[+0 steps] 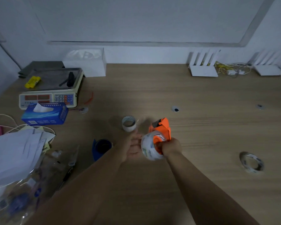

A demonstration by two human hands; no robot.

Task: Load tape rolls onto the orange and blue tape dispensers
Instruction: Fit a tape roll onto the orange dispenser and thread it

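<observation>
The orange tape dispenser (162,129) is held above the wooden table (201,119) at centre, with a clear tape roll (148,149) sitting on its hub. My right hand (170,146) grips the dispenser from below. My left hand (131,143) is flat and open just left of the roll, fingertips close to it. The blue tape dispenser (101,147) lies on the table to the left of my left forearm. An empty cardboard tape core (128,123) stands behind my hands. A thin tape roll (252,162) lies flat at the right.
A scale (50,88) and a blue tissue box (45,114) sit at the left. Papers and plastic bags (15,156) crowd the near left. Two white routers (203,65) with cables stand along the back wall. Cable holes (175,109) dot the table.
</observation>
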